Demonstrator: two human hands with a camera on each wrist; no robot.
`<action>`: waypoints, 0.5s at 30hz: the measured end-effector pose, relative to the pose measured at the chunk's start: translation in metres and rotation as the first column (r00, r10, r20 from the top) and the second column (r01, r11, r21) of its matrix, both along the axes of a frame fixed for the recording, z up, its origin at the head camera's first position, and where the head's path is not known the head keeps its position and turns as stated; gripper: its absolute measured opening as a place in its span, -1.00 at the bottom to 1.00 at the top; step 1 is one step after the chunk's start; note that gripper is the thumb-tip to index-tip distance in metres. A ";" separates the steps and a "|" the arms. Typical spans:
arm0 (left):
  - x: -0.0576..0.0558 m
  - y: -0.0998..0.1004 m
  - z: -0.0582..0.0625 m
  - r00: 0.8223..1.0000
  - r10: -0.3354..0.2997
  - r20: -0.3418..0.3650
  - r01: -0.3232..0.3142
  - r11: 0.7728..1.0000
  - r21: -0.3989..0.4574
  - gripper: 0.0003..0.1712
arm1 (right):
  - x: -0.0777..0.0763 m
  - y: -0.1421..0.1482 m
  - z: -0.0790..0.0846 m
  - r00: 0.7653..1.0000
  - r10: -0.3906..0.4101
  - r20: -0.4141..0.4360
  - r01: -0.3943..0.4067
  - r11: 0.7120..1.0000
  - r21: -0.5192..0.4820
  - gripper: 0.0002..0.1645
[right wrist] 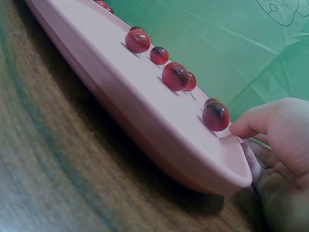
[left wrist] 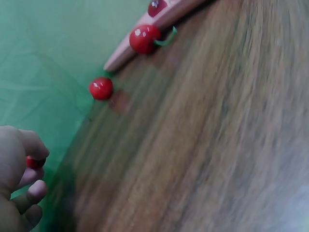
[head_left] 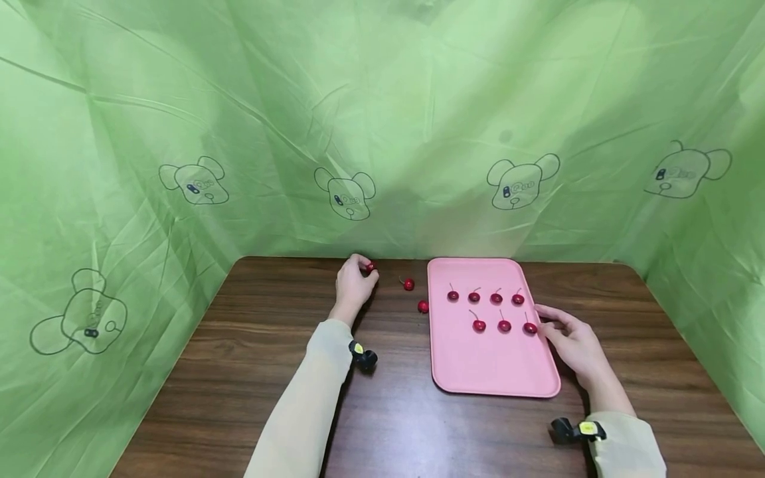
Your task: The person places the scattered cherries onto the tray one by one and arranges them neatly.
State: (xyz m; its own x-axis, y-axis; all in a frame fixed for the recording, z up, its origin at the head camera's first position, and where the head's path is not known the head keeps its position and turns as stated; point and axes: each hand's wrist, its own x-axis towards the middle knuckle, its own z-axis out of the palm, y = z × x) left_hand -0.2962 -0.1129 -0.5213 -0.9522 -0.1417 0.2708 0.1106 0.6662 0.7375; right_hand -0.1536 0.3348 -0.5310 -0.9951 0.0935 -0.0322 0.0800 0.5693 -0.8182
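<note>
At the table's far edge my left hand (head_left: 354, 282) pinches a red cherry (head_left: 371, 267) between thumb and fingers. The same cherry (left wrist: 35, 163) shows partly between the fingers in the left wrist view. To its right, two more cherries lie on the wood: one with a stem (head_left: 409, 284), the other (head_left: 423, 307) beside the left rim of a pink tray (head_left: 487, 368). Several dark red cherries with stems sit on the tray in two rows. My right hand (head_left: 570, 338) grips the tray's right rim, thumb near the closest cherry (right wrist: 216, 116) and fingers outside the rim.
The dark wooden table (head_left: 239, 372) carries everything. Green cloth (head_left: 406, 133) with drawn bear heads hangs behind it and on both sides. Black wrist cameras are strapped over the left sleeve (head_left: 299, 398) and the right sleeve (head_left: 627, 445).
</note>
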 end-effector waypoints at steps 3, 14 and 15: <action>0.006 0.002 0.010 1.000 -0.003 -0.007 0.003 1.000 0.009 -0.74 | -0.001 -0.001 0.001 1.000 -0.002 -0.004 0.002 1.000 -0.008 -0.45; 0.030 0.025 0.025 0.998 -0.045 -0.054 0.052 0.989 0.136 -0.75 | -0.001 0.001 -0.001 1.000 -0.003 -0.015 0.003 1.000 0.015 -0.45; 0.033 0.028 0.025 0.996 -0.060 -0.060 0.068 0.988 0.137 -0.75 | -0.001 0.001 -0.002 1.000 -0.005 -0.015 0.005 1.000 0.015 -0.46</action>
